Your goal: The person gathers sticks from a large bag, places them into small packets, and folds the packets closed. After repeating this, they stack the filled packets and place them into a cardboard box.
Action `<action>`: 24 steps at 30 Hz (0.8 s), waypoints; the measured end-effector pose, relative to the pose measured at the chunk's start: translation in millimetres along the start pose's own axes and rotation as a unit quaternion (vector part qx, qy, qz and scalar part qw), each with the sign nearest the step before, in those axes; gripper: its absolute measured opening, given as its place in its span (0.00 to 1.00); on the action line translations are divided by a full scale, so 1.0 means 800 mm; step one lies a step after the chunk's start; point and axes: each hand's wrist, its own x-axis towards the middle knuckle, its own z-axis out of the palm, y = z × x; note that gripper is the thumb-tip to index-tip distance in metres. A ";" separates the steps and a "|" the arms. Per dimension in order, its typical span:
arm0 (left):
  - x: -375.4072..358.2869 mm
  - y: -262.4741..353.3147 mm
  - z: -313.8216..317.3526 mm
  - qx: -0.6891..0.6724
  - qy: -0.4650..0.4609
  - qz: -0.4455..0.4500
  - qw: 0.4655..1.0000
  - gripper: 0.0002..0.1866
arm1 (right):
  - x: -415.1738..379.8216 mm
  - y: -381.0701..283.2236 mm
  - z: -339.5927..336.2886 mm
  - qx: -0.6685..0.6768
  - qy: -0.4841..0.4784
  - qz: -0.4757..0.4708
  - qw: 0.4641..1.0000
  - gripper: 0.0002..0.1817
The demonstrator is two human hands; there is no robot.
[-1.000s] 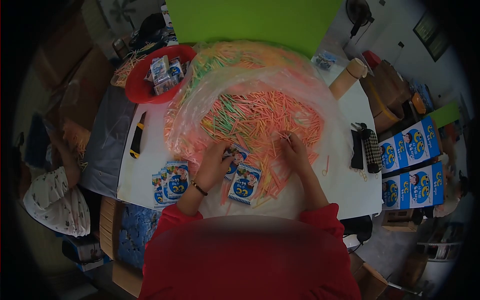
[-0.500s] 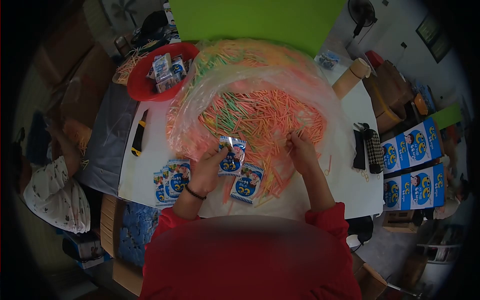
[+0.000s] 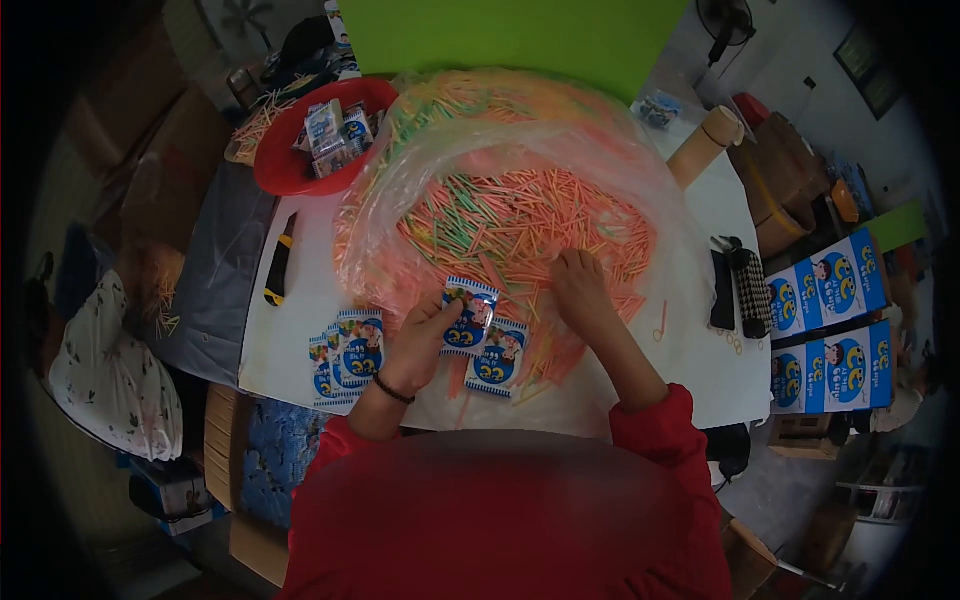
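Observation:
My left hand [image 3: 428, 338] grips a blue and white printed packet [image 3: 474, 305] by its left side, the thumb lying across its front. A second packet [image 3: 497, 362] rests on the table just below it, partly behind the held one. My right hand [image 3: 582, 287] is over the front of a heap of thin pink, orange and green sticks [image 3: 520, 215] in a large clear plastic bag [image 3: 375, 225]. Its fingers are curled down and pressed together, and whatever is between them is hidden. Several more packets [image 3: 355, 350] overlap to the left of my left wrist.
A red bowl [image 3: 275, 165] with packets stands at the back left, near a yellow and black box cutter [image 3: 280, 262]. To the right are a tan cylinder [image 3: 705, 148], a checkered pouch [image 3: 750, 290] and blue printed boxes [image 3: 835, 370]. Another person's sleeve [image 3: 115, 370] shows at far left.
My right hand has moved left over the sticks, and its fingers have turned downward. My left hand still holds the packet, a little farther right. The whole view has shifted slightly.

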 end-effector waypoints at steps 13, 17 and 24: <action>0.002 0.001 0.004 -0.008 0.013 0.000 1.000 0.13 | -0.012 -0.017 0.024 0.601 0.093 0.117 0.785 0.13; 0.001 -0.005 -0.003 0.009 0.002 -0.039 0.999 0.13 | -0.007 -0.016 0.006 0.626 0.020 0.249 0.739 0.13; 0.007 0.011 0.008 -0.145 0.021 -0.042 0.988 0.13 | 0.000 0.003 0.002 0.865 0.078 0.274 0.413 0.09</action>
